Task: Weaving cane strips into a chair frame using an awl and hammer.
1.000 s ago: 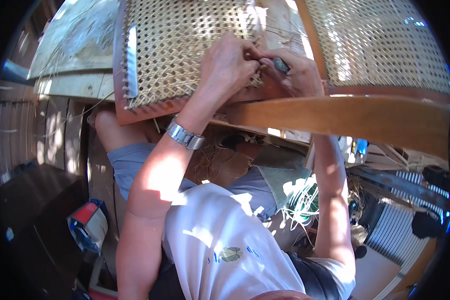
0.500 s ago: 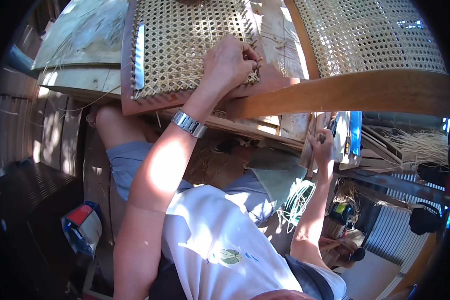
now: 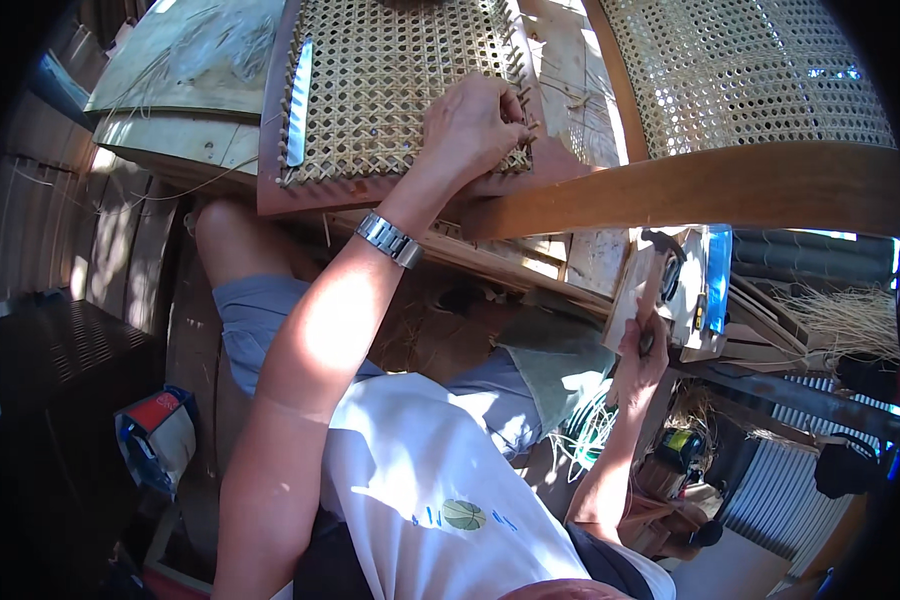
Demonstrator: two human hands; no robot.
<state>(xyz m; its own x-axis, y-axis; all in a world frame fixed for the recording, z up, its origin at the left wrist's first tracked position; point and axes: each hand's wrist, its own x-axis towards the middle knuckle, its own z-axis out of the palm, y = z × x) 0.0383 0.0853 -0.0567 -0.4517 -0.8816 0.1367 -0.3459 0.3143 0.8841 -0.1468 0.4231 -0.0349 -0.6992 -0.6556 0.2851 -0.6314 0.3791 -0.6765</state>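
Observation:
My left hand (image 3: pixel 473 125), with a metal watch on its wrist, pinches a small wooden peg (image 3: pixel 532 129) at the near right corner of the woven cane seat (image 3: pixel 390 90). More such pegs stand in the holes along the seat's reddish wooden frame (image 3: pixel 330 199). My right hand (image 3: pixel 642 355) is wrapped round the wooden handle of a hammer (image 3: pixel 653 285), below and right of the seat. The hammer's dark head points away from me, over the low bench beside the chair. Some of the peg's lower end is hidden by my fingers.
The chair's curved wooden rail (image 3: pixel 690 190) runs between the seat and the cane back panel (image 3: pixel 740 75). A pale worktable (image 3: pixel 160 140) stands at the left. Loose cane strands (image 3: pixel 835 310) lie at the far right, and a coil of strands (image 3: pixel 582 430) hangs near my right forearm.
My right hand has drawn back toward me, and the hammer it grips now shows plainly. My left hand stays at the seat's corner. The whole view has shifted slightly.

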